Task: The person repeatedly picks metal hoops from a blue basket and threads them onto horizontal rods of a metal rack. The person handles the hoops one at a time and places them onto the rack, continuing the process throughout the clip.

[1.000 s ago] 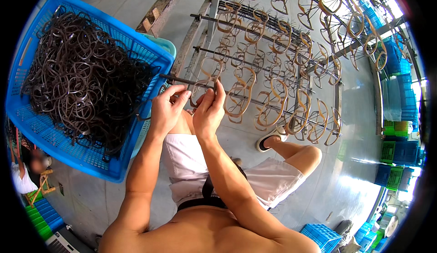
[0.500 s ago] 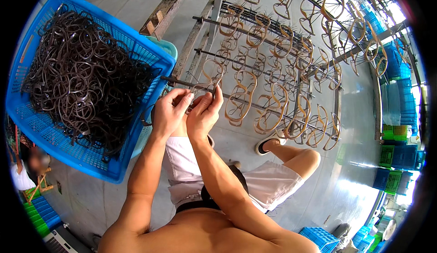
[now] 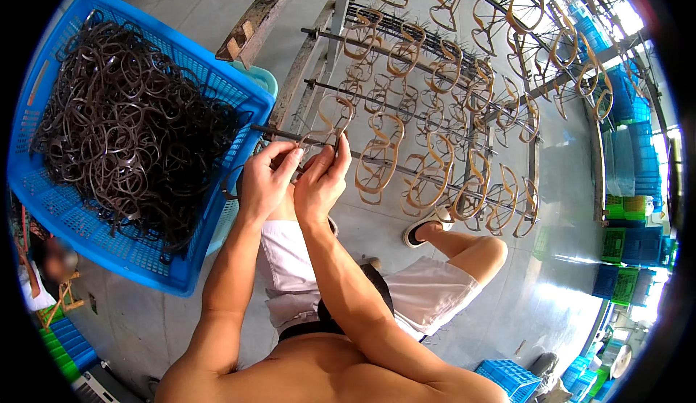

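The biggest thing on my feed is the rack point(image 3: 340, 22), its posts and rods crossing the upper middle and right, with rows of tan hung frames point(image 3: 399, 142) along them. Next in size, left of the hands, I have a large blue crate point(image 3: 80, 218), set at an angle to me and heaped with a tangle of dark frames point(image 3: 138, 127) that covers most of its bottom. Along the right edge I make out stacked crates point(image 3: 647, 156), blue and green, too small for me to read their contents. A pale green tub point(image 3: 262, 78) shows past the big crate's right side; what it holds is hidden from me.

The left hand point(image 3: 264, 178) and right hand point(image 3: 319, 185) come together just right of the big crate, close under the near end of a dark rod point(image 3: 279, 133). I see thumb and forefinger of the left pinching one edge of a spectacle frame point(image 3: 351, 115); the right pinches the opposite edge, its other fingers curled in. The piece sits between the two sets of fingertips, its lower loop at the grip and partly covered, its upper loop clear above them. I can't tell whether the rod passes through that loop or behind it.
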### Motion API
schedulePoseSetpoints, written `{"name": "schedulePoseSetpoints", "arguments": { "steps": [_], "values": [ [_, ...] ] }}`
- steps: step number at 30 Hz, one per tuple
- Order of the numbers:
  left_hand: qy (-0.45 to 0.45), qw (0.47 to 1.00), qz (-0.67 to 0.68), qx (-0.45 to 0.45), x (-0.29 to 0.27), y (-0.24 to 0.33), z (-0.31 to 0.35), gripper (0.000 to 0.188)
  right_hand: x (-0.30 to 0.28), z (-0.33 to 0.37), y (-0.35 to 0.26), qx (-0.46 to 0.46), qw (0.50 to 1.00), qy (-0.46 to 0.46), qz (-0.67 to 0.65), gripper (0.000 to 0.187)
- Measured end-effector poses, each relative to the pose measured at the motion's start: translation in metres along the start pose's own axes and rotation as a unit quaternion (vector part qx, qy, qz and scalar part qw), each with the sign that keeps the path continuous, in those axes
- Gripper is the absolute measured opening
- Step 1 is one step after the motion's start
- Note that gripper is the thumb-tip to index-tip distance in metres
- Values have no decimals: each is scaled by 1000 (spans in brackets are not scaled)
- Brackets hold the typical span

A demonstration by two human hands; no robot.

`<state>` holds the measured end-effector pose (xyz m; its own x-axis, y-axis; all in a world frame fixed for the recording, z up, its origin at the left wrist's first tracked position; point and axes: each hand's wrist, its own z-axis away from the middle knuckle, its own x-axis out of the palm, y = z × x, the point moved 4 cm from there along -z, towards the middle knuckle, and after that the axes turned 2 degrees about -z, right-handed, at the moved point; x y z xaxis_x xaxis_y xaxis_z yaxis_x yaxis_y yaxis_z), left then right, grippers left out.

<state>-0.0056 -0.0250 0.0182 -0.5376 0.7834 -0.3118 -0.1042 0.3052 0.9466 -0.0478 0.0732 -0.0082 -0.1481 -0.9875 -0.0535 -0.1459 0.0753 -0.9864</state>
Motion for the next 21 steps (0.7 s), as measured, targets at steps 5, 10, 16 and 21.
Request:
{"name": "schedulePoseSetpoints", "arguments": {
  "steps": [5, 10, 16, 21],
  "values": [
    [3, 1000, -5, 9, -2, 4, 1, 20, 2, 1, 0, -9, 1000, 7, -8, 30],
    [14, 1000, 6, 7, -1, 2, 0, 19, -1, -3, 3, 2, 999, -19, 31, 35],
    [12, 1000, 4, 5, -3, -1, 1, 19, 0, 1, -1, 25, 999, -17, 20, 33],
    [17, 1000, -2, 12, -2, -2, -1, 18, 1, 1, 5, -16, 999, 6, 39, 31]
  ]
}}
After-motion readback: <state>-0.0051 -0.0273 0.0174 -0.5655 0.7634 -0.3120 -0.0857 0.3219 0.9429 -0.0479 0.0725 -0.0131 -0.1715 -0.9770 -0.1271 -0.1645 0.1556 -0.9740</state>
